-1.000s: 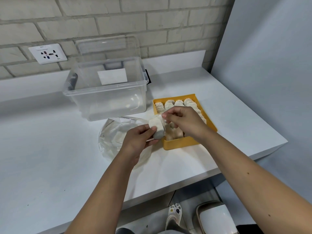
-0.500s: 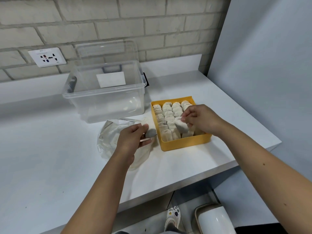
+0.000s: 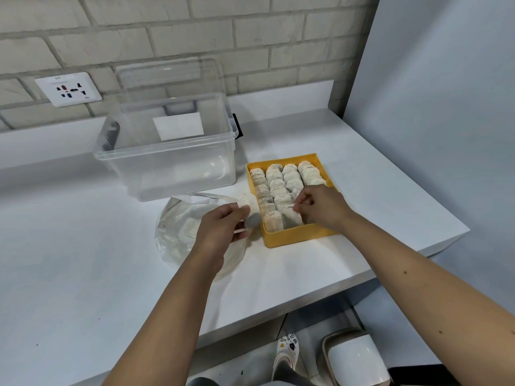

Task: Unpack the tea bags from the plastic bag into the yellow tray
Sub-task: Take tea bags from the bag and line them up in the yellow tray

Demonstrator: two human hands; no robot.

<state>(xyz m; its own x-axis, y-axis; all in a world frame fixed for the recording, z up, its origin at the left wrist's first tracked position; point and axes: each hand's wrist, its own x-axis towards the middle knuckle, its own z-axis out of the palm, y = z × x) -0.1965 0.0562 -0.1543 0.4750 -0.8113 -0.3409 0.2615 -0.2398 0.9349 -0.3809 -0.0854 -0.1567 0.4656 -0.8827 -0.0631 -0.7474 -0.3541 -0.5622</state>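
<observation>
Pinching with thumb and forefinger, the right hand point(image 3: 320, 207) sits low over the near right part of the yellow tray point(image 3: 295, 238), its fingertips closed on the top of a tea bag point(image 3: 291, 217) in the nearest rows. The tray lies on the white table point(image 3: 83, 274) with its long axis running away from the person, the far end leaning a little to the right. Four rows of tea bags point(image 3: 281, 185) follow that axis, each bag standing on edge.

Just left of the tray, the left hand point(image 3: 220, 227) has its fingers curled round a bundle of tea bags point(image 3: 249, 208), held above the table with the bundle pointing towards the tray. Beneath that hand lies the crumpled plastic bag point(image 3: 174, 232), its mouth facing the clear storage box point(image 3: 167, 162) behind it. The box's lid point(image 3: 167, 76) leans against the brick wall, beside a wall socket point(image 3: 68, 89).
</observation>
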